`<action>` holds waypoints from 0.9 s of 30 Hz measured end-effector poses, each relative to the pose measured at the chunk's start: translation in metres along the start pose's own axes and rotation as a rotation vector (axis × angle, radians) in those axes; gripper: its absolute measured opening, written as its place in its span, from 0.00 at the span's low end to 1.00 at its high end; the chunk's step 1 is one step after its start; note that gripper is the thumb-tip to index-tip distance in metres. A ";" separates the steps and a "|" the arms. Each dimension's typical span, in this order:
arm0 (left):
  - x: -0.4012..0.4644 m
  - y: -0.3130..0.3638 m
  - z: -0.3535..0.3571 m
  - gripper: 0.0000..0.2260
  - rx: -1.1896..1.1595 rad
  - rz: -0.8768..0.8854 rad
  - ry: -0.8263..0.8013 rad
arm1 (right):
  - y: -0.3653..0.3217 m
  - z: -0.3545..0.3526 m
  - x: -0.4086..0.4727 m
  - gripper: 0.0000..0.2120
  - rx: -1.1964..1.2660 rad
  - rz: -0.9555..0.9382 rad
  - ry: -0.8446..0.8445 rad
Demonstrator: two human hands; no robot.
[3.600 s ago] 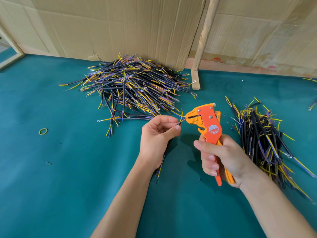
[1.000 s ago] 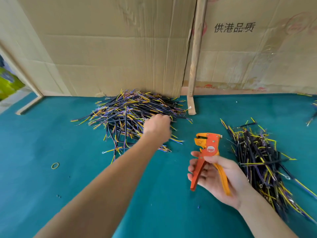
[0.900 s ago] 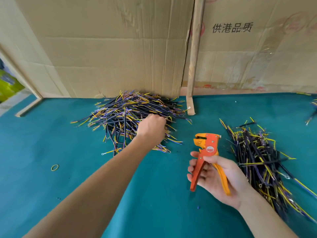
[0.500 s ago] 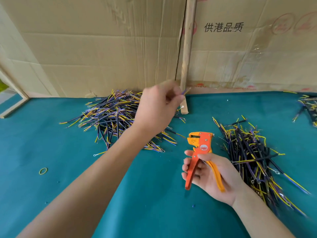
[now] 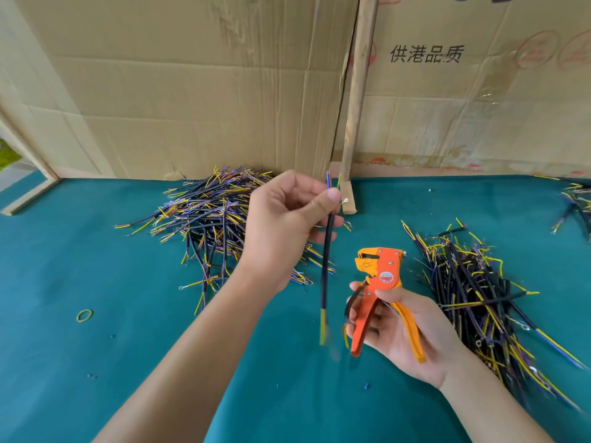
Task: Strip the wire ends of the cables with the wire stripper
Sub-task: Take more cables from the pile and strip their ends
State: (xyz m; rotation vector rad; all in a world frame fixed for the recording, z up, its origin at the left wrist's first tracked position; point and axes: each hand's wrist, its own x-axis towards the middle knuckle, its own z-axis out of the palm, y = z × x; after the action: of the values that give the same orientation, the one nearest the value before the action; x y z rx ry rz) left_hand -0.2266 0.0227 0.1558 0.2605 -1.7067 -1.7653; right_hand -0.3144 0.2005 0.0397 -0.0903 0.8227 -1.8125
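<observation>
One cable pinched upright by left hand; right hand grips wire stripper, handles spread; next, likely feed an end in.

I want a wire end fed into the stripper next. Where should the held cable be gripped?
Judging by its pose, grip the cable on the black jacket close to the upper wire ends, pinching from the side as the left hand does; it hangs near-vertical beside the wire stripper.

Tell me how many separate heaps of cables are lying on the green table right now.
3: a big pile at the back left by the cardboard, a second heap right of the wire stripper, and a small cluster at the far right edge, partly cut off.
</observation>
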 end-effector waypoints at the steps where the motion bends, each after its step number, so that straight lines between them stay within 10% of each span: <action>1: -0.001 -0.002 -0.001 0.06 0.010 -0.008 0.003 | 0.000 -0.001 0.000 0.29 0.011 -0.001 -0.002; 18: -0.085 -0.109 -0.026 0.09 0.195 -0.204 0.406 | -0.006 -0.001 -0.005 0.30 -0.090 -0.206 0.039; 27: -0.088 -0.104 -0.011 0.11 0.485 -0.183 0.019 | 0.002 0.014 0.006 0.29 -0.157 -0.245 0.071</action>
State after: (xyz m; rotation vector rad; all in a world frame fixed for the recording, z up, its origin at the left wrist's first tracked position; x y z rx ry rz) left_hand -0.1861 0.0575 0.0301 0.6589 -2.1359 -1.4357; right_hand -0.3087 0.1880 0.0474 -0.2377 1.0411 -1.9866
